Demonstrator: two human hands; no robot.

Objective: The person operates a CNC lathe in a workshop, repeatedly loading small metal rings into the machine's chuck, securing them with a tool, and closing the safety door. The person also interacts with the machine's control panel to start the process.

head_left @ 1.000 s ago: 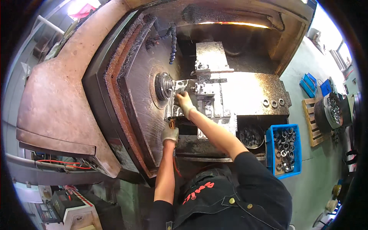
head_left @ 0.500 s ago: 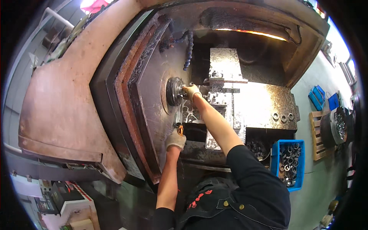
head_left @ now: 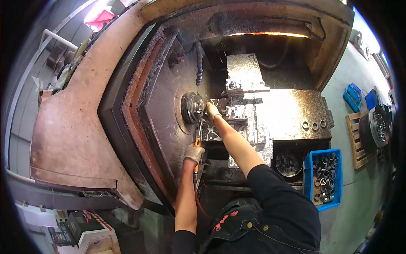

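My gloved left hand [head_left: 193,153] is wrapped round an orange air blow gun [head_left: 197,142]. Its thin metal nozzle points up toward the lathe chuck [head_left: 192,108], and a red hose trails below. Just right of the chuck, my gloved right hand [head_left: 213,110] has its fingers curled closed. A dark bit shows at those fingertips, too small to make out. The round chuck with its shiny jaws stands on the machine's inner wall, a small gap away from my right hand.
Three metal rings [head_left: 314,125] lie on the bright machine slide [head_left: 292,112]. A blue crate [head_left: 340,178] of metal rings and a round pan of parts [head_left: 289,164] stand at right. A segmented blue coolant hose [head_left: 199,67] hangs above the chuck. Beyond is a wooden pallet [head_left: 356,144].
My right hand has drawn back from the chuck face, leaving a gap. More of the blow gun shows, its nozzle now up beside the chuck. The whole view has shifted slightly.
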